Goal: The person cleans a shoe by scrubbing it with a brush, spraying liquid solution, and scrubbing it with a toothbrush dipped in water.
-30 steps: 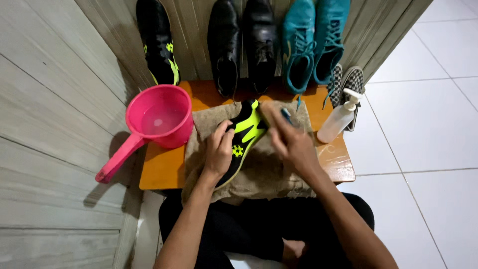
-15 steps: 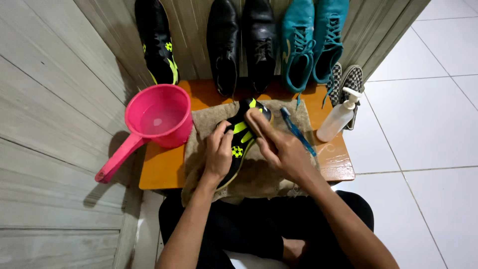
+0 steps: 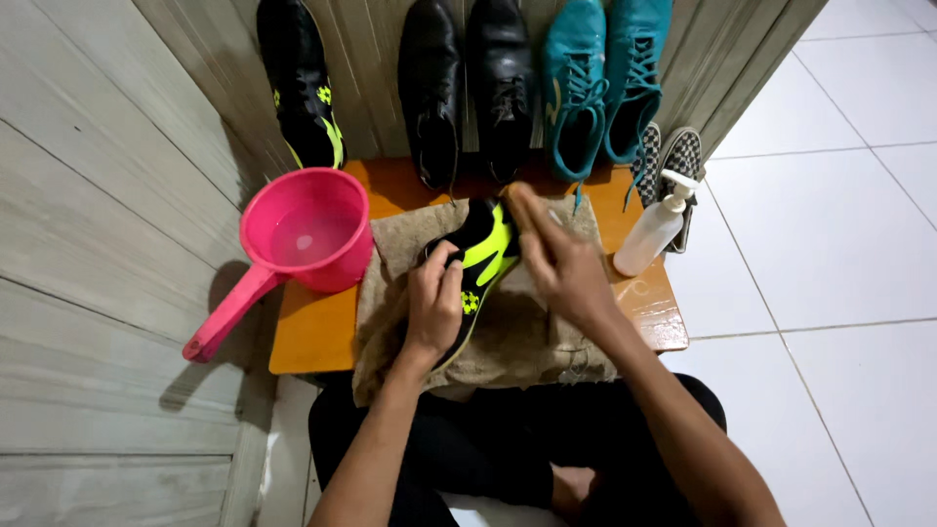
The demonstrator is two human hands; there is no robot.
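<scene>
A black shoe with neon yellow markings (image 3: 487,250) lies on a brown burlap cloth (image 3: 527,340) spread over a small orange wooden table (image 3: 312,337). My left hand (image 3: 434,304) grips the shoe at its middle and holds it down. My right hand (image 3: 563,265) reaches over the shoe's far end, its fingers pressed against the upper. It holds a blue toothbrush, which is almost wholly hidden under the palm.
A pink water dipper (image 3: 305,232) stands on the table's left side and a white pump bottle (image 3: 655,230) on its right. Along the wall behind are the matching black-and-yellow shoe (image 3: 298,83), black leather shoes (image 3: 468,88), teal sneakers (image 3: 600,78) and checkered slip-ons (image 3: 673,151). White tile floor (image 3: 830,244) lies to the right.
My right hand has moved up and left along the shoe toward its far end, and the toothbrush has gone out of sight beneath it. The left hand has kept its grip.
</scene>
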